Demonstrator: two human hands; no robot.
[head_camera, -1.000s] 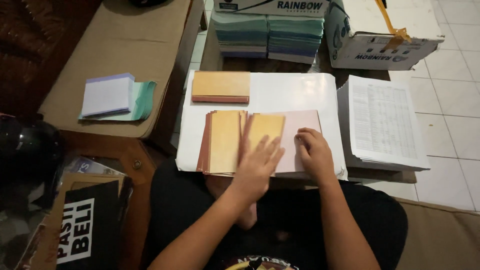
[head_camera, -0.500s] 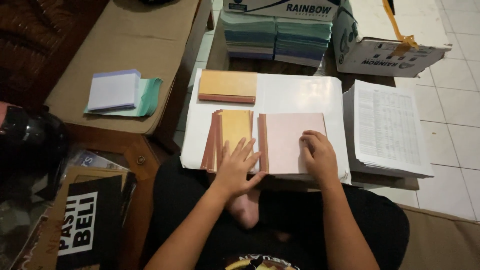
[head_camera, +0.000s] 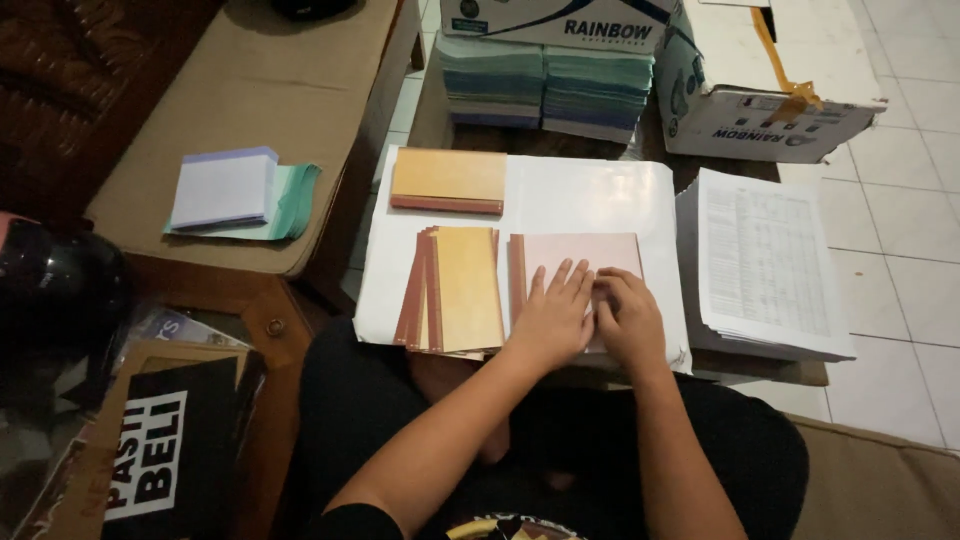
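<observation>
Both hands rest on a pink pad of sheets with a brown bound edge, lying on a white board in front of me. My left hand lies flat on the pad, fingers spread. My right hand is beside it, fingers curled at the sheet's surface; whether it pinches a sheet I cannot tell. To the left lies a fanned pile of yellow pads with brown spines. Another yellow pad sits at the board's far left corner.
A thick stack of printed white sheets lies right of the board. Stacks of coloured paper and white cartons stand behind. A brown bench at left holds small white and green paper pads. A dark helmet sits at far left.
My left hand flipped a yellow pad over onto the left pile, then moved right onto the pink pad beside my right hand. The view shifted slightly.
</observation>
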